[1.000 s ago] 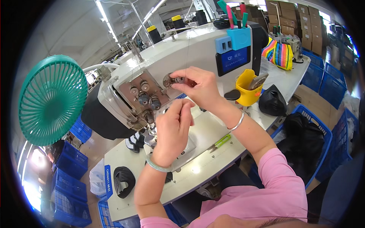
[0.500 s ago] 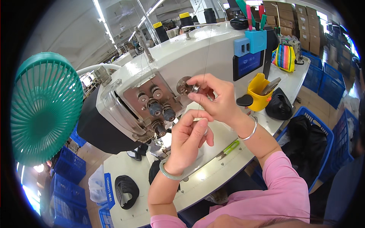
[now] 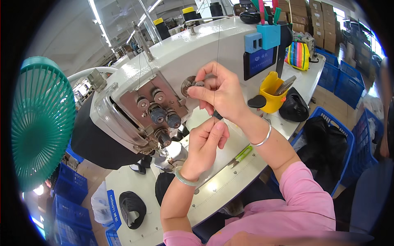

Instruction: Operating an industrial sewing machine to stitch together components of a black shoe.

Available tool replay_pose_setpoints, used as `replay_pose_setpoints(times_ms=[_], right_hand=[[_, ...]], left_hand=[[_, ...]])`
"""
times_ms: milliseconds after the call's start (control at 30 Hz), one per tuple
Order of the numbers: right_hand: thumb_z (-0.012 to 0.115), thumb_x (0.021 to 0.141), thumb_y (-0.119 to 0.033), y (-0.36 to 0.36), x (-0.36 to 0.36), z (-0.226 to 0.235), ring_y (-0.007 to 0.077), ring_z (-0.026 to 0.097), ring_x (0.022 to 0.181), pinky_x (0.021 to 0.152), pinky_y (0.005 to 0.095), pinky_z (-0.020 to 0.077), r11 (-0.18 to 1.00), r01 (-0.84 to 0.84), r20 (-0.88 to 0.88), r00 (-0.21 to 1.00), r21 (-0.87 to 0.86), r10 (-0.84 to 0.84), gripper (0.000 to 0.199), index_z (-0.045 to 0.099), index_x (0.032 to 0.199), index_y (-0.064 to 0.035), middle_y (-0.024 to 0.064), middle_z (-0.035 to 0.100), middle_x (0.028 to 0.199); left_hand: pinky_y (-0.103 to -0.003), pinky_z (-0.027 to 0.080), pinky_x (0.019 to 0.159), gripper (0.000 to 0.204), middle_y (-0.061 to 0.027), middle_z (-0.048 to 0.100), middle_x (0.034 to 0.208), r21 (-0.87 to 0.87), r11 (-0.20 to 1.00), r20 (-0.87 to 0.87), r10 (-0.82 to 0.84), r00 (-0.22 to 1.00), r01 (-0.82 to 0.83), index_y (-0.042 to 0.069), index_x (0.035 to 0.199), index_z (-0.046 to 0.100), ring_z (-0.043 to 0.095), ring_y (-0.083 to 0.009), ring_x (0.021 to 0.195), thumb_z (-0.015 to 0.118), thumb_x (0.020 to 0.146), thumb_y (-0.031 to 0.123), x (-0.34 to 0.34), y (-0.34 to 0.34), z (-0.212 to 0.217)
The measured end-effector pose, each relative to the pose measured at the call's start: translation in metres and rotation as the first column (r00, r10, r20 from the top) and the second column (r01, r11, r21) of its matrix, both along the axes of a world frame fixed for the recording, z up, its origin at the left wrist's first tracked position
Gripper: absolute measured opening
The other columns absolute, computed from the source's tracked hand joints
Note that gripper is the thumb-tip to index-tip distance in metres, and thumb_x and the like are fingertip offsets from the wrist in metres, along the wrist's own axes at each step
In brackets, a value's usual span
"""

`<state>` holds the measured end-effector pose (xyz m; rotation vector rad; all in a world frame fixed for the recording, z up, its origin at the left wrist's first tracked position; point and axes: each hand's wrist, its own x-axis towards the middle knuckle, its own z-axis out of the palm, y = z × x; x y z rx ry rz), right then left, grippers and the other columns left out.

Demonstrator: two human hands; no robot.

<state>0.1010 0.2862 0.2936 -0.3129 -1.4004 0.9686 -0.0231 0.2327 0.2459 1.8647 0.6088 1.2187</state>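
A large white sewing machine (image 3: 176,49) stands before me, with a metal plate of tension knobs (image 3: 158,112) at its left end. My right hand (image 3: 221,90) is closed at a round metal winder disc (image 3: 188,85) on the machine's body. Its thumb and index finger pinch a small grey bobbin (image 3: 198,83) against or close to the disc. Just below, my left hand (image 3: 207,143) is closed, thumb against index finger, on a thin thread (image 3: 214,96) that runs up past my right hand. A small dark piece (image 3: 218,115) shows between the two hands; its kind is unclear.
Green-handled thread snips (image 3: 241,156) lie on the pale table (image 3: 213,190). A black cap (image 3: 132,209) lies at left, beside a green fan (image 3: 43,123). To the right stand a yellow holder (image 3: 271,94), a small screen (image 3: 259,62) and a blue crate (image 3: 324,151) of black cloth.
The view has shifted, so the scene sits further left. My right hand has brought the bobbin to the winder disc. My left fingers have curled in more tightly below it.
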Motion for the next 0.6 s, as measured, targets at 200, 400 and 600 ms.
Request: replay_pose_setpoints(times_ms=[200,400,600], right_hand=[[0.066,0.092,-0.023,0.014,0.033,-0.015,0.0121,0.06,0.051,0.046,0.0253,0.0444,0.992,-0.111,-0.105,0.989,-0.059,0.104,0.022,0.062,0.09,-0.0023,0.0056,0.062,0.062],[0.067,0.087,-0.013,-0.007,0.017,-0.013,0.0094,0.058,0.055,0.051,0.0274,0.043,0.743,0.151,0.471,0.686,0.653,-0.554,0.01,0.067,0.085,-0.0026,0.005,0.063,0.065],[0.068,0.08,-0.009,0.011,0.055,0.005,0.0117,0.06,0.058,0.054,0.0282,0.0449,0.739,0.362,0.42,0.645,0.568,-0.639,0.004,0.067,0.082,-0.0056,0.0066,0.064,0.068]], left_hand=[[-0.031,0.04,0.05,0.03,-0.0087,0.051,0.056,0.304,0.904,-0.27,0.384,0.883,-0.301,0.002,0.077,0.052,0.05,-0.0217,0.048,0.047,0.101,0.02,-0.014,0.019,-0.031],[-0.034,0.045,0.056,0.026,-0.0134,0.057,0.062,0.283,0.936,-0.467,0.326,0.822,-0.211,0.001,0.081,0.057,0.057,-0.0289,0.056,0.051,0.099,0.019,-0.016,0.027,-0.065],[-0.019,0.029,0.054,0.028,0.0018,0.055,0.069,-0.079,0.993,0.017,0.088,0.996,-0.086,0.004,0.09,0.061,0.037,-0.0028,0.059,0.044,0.104,0.022,-0.008,0.003,-0.022]])
